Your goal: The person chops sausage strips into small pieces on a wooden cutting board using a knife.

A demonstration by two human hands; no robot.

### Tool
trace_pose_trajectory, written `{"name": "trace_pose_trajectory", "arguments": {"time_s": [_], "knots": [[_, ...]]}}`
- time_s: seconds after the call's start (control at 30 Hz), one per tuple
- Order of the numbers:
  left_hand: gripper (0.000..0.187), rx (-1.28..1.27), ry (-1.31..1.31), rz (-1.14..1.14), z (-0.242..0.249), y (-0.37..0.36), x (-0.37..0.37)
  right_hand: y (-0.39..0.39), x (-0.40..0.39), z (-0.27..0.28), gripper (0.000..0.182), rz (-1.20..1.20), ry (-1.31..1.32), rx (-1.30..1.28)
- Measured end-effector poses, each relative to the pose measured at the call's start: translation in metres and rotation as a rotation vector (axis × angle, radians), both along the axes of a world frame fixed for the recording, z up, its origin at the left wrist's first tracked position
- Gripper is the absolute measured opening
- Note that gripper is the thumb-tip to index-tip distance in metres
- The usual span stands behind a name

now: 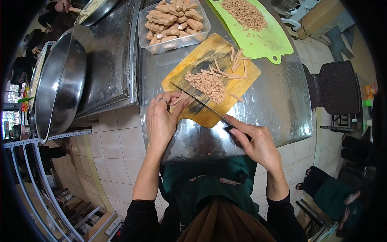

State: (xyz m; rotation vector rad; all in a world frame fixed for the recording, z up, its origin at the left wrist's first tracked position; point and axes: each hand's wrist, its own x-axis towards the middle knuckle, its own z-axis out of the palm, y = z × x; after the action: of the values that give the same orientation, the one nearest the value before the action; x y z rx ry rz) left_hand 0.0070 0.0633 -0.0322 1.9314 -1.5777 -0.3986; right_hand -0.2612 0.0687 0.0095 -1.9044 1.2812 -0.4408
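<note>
My right hand (258,142) grips a kitchen knife (204,103) by its handle, which the fingers mostly hide. The thin blade slants across a worn wooden cutting board (238,86). At the blade's near side, my left hand (162,115) presses its curled fingers on a bundle of pinkish-brown, sausage-like strips (181,101). Past the blade lies a heap of small diced pieces (206,85) of the same food. Several loose strips (238,60) are scattered toward the board's far right corner.
A clear plastic container (173,45) of pinkish-brown blocks stands behind the board. Right of it, a green cutting mat (278,44) bears more diced pieces. A large metal bowl (64,84) is at left, and a black chair (336,86) at right. Other people are at the edges.
</note>
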Motion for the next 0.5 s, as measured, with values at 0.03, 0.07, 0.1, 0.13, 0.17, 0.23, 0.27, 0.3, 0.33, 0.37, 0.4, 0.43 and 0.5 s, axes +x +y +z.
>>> {"name": "trace_pose_trajectory", "arguments": {"time_s": [0.03,0.07,0.1,0.13,0.17,0.23,0.27,0.3,0.33,0.37,0.4,0.43,0.5], "knots": [[0.029,-0.009,-0.009,0.010,-0.002,0.000,-0.001,0.000,0.000,0.001,0.036,-0.011,0.001,0.032],[0.028,-0.018,-0.017,0.020,-0.003,0.000,-0.003,0.000,-0.001,0.001,0.036,-0.014,-0.002,0.019],[0.029,-0.007,-0.007,0.029,-0.003,0.000,-0.004,-0.001,-0.002,0.001,0.036,-0.017,-0.005,0.006],[0.029,0.003,0.003,0.037,-0.003,0.001,-0.005,-0.001,-0.003,0.001,0.036,-0.021,-0.008,-0.008],[0.030,0.013,0.012,0.044,-0.003,0.001,-0.006,-0.001,-0.003,0.000,0.036,-0.019,-0.018,-0.024],[0.028,0.022,0.048,0.051,0.002,0.004,-0.006,-0.001,-0.004,-0.005,0.036,-0.017,-0.039,-0.059],[0.027,0.029,0.065,0.055,0.004,0.005,-0.006,-0.002,-0.004,-0.003,0.036,-0.019,-0.033,-0.036],[0.026,0.014,0.063,0.035,0.001,0.006,-0.004,-0.002,-0.003,0.001,0.036,-0.019,-0.027,-0.013],[0.026,-0.001,0.060,0.017,-0.003,0.007,-0.001,-0.003,-0.002,0.003,0.036,-0.019,-0.022,0.010],[0.025,-0.016,0.057,-0.001,-0.006,0.008,0.002,-0.004,-0.002,0.003,0.036,-0.015,-0.016,0.014],[0.024,-0.019,0.065,-0.022,-0.004,0.008,0.004,-0.004,-0.002,0.002,0.035,-0.010,-0.010,0.018],[0.024,-0.023,0.074,-0.044,-0.002,0.007,0.005,-0.004,-0.002,0.002,0.035,-0.006,-0.004,0.021],[0.024,-0.034,0.181,-0.040,-0.001,0.007,0.008,-0.005,-0.003,0.002,0.036,-0.017,-0.011,0.035]]}}
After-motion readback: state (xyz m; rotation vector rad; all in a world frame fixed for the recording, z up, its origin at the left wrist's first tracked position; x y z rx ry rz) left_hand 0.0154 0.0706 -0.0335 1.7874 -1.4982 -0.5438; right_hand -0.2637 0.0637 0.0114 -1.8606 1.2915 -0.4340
